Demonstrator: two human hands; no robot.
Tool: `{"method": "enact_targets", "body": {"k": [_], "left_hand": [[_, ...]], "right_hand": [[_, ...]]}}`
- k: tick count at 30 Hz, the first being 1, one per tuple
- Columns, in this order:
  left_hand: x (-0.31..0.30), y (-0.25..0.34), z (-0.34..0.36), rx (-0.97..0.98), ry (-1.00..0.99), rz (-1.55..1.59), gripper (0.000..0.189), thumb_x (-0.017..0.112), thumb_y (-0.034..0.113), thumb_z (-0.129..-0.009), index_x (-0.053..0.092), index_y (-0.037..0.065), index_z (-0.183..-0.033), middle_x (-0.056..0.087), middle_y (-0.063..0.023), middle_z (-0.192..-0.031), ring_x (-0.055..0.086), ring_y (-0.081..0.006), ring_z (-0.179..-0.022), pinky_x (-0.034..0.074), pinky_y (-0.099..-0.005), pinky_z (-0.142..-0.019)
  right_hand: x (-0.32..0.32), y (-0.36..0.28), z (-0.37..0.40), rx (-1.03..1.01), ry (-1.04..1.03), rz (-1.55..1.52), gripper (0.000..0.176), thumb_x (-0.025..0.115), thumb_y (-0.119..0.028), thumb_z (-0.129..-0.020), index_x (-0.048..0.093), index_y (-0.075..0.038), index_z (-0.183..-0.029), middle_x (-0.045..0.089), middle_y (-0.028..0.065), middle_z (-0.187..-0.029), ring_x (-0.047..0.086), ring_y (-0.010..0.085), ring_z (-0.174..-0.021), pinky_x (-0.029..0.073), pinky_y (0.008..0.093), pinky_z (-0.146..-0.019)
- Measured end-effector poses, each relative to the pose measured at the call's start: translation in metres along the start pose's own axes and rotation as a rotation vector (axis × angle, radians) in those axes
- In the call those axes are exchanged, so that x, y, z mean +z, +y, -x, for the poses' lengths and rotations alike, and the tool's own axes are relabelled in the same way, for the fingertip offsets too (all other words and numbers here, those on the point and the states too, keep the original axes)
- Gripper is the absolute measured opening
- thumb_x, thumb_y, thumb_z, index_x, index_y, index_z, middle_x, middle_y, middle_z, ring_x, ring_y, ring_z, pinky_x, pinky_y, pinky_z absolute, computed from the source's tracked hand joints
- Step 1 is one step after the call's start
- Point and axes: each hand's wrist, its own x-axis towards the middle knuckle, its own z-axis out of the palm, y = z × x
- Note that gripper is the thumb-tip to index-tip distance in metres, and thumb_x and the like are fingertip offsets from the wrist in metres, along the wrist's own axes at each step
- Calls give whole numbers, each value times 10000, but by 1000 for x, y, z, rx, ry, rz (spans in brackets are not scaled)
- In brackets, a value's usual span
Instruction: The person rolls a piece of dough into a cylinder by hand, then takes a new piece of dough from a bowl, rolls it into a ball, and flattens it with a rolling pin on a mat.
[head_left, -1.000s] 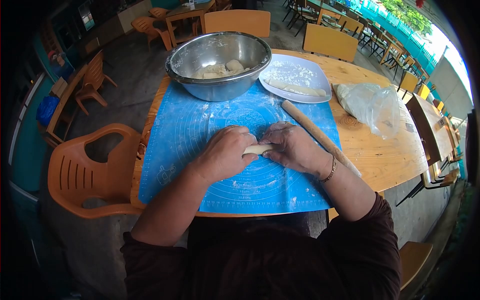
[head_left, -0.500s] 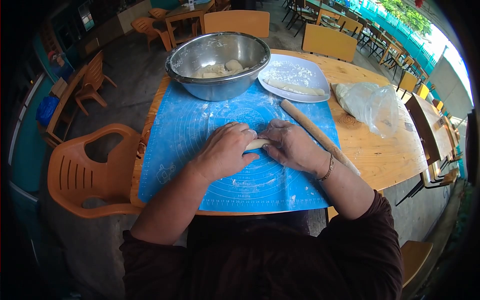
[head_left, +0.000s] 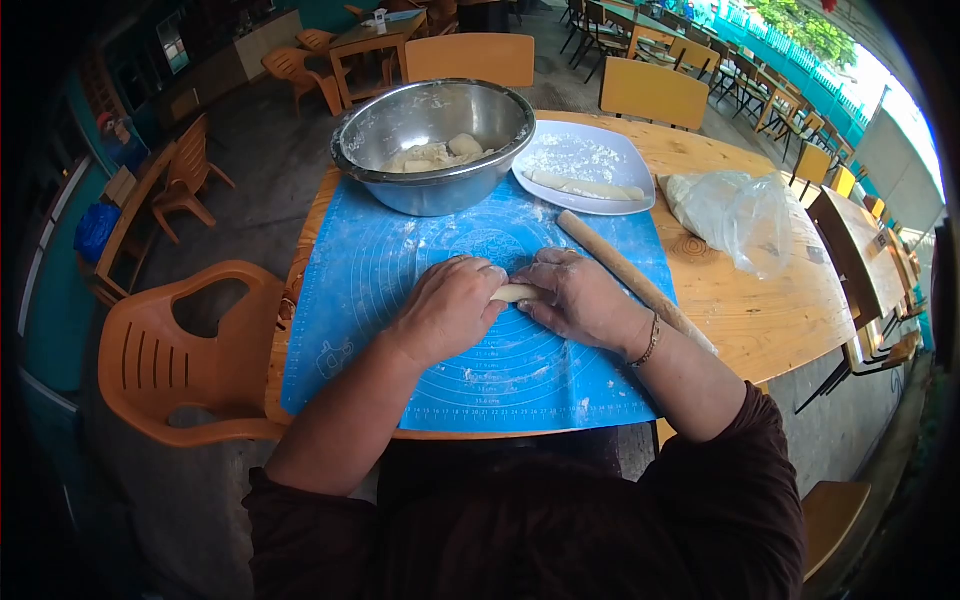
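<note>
A short roll of pale dough (head_left: 514, 293) shows between my two hands, above the middle of the blue pastry mat (head_left: 350, 290). My left hand (head_left: 455, 302) is closed around its left end, thumb toward me. My right hand (head_left: 580, 292), dusted with flour, grips the other end with fingers curled. Both ends of the roll are hidden under my fingers. A wooden rolling pin (head_left: 640, 283) lies slanted on the mat just right of my right hand.
A steel bowl (head_left: 430, 190) holding dough pieces stands at the mat's far left. Beside it, a white plate (head_left: 633, 170) carries flour and a dough strip (head_left: 585, 187). A clear plastic bag (head_left: 745, 220) lies on the wooden table (head_left: 770, 320). An orange chair (head_left: 190, 350) stands left.
My head view has shifted slightly, so the bowl and plate sit lower in the picture. Both hands keep hold of the dough roll, and the right fingers are curled a little more.
</note>
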Motion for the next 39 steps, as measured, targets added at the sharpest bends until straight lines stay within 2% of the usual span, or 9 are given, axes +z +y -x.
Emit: {"method": "enact_targets", "body": {"k": [8,9,10,11,13,16,22,35,39], "left_hand": [[-1,-6,-3,-7,2,57,194,669,82,-866,657,-27,-1026,687,-173,-982,664,-315,-931,527,-419,-811],[-8,-2,-4,-150,-89,257,208,646,95,-901,634,-27,-1069,687,-156,-976,667,-271,-913,532,-389,-790],[-12,0,-5,-293,-180,458,221,623,107,-936,611,-27,-1112,687,-138,-970,670,-227,-895,537,-359,-769],[-11,-2,-5,-294,-179,458,221,623,107,-936,611,-27,-1112,687,-138,-970,670,-227,-895,537,-359,-769],[-11,-6,-5,-401,-242,817,260,585,137,-982,561,-19,-1190,674,-106,-965,647,-140,-817,526,-280,-693],[-22,-8,-8,-429,-381,915,292,605,167,-978,553,-13,-1202,670,-97,-939,621,-104,-725,496,-237,-601],[-23,-6,-8,-383,-456,836,350,647,191,-949,551,-37,-1196,681,-107,-889,568,-76,-617,442,-206,-507],[-23,-12,-6,-339,-426,1003,390,688,128,-906,536,-45,-1221,692,-134,-904,570,-80,-591,457,-209,-509],[-28,-11,-5,-353,-446,982,366,629,228,-965,548,-32,-1209,693,-100,-891,565,-71,-597,449,-202,-510]], "right_hand": [[5,7,-3,-41,0,30,271,722,-115,-796,692,-51,-1057,661,150,-948,645,334,-890,519,414,-834],[3,8,-3,-44,-1,31,271,722,-115,-796,692,-51,-1057,661,150,-948,645,334,-890,519,414,-834],[0,10,-2,-9,-20,-126,257,719,-132,-826,696,-43,-1066,670,133,-923,646,293,-844,518,387,-798],[-4,10,-1,27,-38,-283,246,715,-149,-857,699,-35,-1075,679,116,-898,648,253,-798,518,359,-762],[-14,9,-1,146,-105,-472,230,699,-163,-890,704,-23,-1073,671,82,-849,616,197,-742,500,321,-708],[-22,12,-2,289,-227,-704,224,672,-192,-938,714,-2,-1048,638,21,-763,547,105,-662,457,257,-620],[-24,8,-4,357,-311,-744,258,665,-243,-951,726,-1,-1014,616,-6,-712,498,61,-611,410,223,-549],[-27,13,-1,316,-350,-830,234,694,-181,-919,714,10,-1052,647,7,-754,531,66,-609,435,213,-552],[-27,10,-2,302,-333,-837,220,692,-139,-912,708,19,-1064,657,19,-760,544,79,-610,454,220,-570]]}}
